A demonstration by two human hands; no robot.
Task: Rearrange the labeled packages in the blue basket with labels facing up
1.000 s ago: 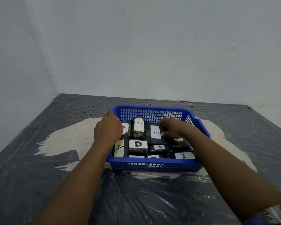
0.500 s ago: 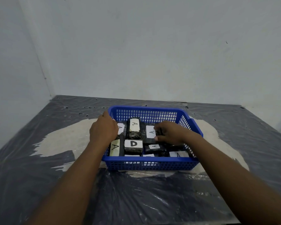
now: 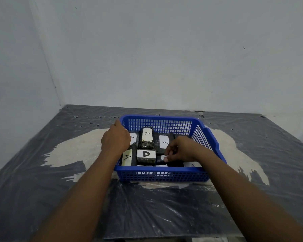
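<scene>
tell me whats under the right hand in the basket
The right hand covers a dark package in the blue basket; only a corner of its white label shows, so its letter is hidden.

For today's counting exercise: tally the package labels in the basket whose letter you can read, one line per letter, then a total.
Labels reading A: 5 (far row; near left; near right)
Labels reading D: 1
Total readable: 6
Other labels are hidden by the right hand or the blue basket front rim.
</scene>
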